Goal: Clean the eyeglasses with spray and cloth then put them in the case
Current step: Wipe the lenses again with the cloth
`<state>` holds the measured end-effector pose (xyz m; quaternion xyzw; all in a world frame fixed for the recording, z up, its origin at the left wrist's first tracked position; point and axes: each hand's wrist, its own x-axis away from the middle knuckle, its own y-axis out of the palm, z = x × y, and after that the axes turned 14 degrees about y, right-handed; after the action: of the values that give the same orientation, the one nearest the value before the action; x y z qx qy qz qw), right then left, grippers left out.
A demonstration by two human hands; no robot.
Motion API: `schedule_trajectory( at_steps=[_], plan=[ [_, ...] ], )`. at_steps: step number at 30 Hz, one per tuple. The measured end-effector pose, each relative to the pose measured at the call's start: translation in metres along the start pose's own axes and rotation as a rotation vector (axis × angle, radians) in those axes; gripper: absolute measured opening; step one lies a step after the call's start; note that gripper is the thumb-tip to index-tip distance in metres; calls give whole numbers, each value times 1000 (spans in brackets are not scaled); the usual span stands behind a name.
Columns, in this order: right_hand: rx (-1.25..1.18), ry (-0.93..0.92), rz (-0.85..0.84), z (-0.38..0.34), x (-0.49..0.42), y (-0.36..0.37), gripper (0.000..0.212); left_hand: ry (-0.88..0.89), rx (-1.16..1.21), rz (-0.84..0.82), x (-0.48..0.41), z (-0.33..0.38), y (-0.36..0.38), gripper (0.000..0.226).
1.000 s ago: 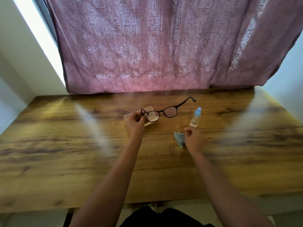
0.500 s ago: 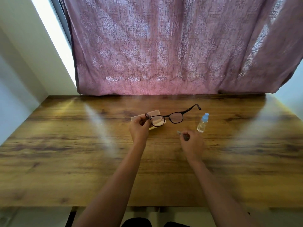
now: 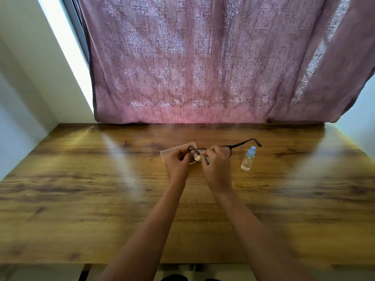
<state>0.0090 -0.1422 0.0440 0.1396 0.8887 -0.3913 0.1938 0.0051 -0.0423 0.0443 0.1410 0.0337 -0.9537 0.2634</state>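
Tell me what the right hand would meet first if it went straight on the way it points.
The eyeglasses: the right hand points forward and slightly left, its cloth seemingly at the lens nearer the left hand. Beyond lies the case, though depth is unclear.

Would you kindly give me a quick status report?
Left grip holds eyeglasses. Right grip pinches cloth at lens. Case, spray bottle on table. Nothing obstructing.

- The right hand [image 3: 218, 169] is up off the table [image 3: 81, 199] now, touching the left hand [image 3: 177, 165] at the glasses [image 3: 241, 144].
- The cloth [image 3: 207, 159] is lifted with it, pinched against a lens.
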Motion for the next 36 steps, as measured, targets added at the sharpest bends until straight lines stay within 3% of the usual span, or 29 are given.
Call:
schedule_trajectory(
  at_steps=[5, 10, 14, 23, 27, 31, 36],
  plan=[
    [-5, -127, -67, -6, 19, -1, 17, 5, -37, -9, 0, 2, 2, 5],
    [10, -50, -37, 3, 8, -8, 3, 7, -31, 2, -1, 2, 2, 4],
    [4, 35, -12, -2, -5, -8, 6, 13, -45, -13, -1, 4, 4, 3],
    [19, -119, -91, -13, 29, 2, 27, 48, -18, -9, -5, 10, 0, 14],
    [92, -84, -29, -6, 22, 2, 34, 58, -10, -13, -5, 14, -2, 13],
    [85, -34, -11, -15, 14, 5, 29, 72, -45, -21, -4, 16, -1, 12],
    [84, -116, -83, -17, 29, 7, 31, 92, -106, 5, -3, 17, -4, 12]
  ],
)
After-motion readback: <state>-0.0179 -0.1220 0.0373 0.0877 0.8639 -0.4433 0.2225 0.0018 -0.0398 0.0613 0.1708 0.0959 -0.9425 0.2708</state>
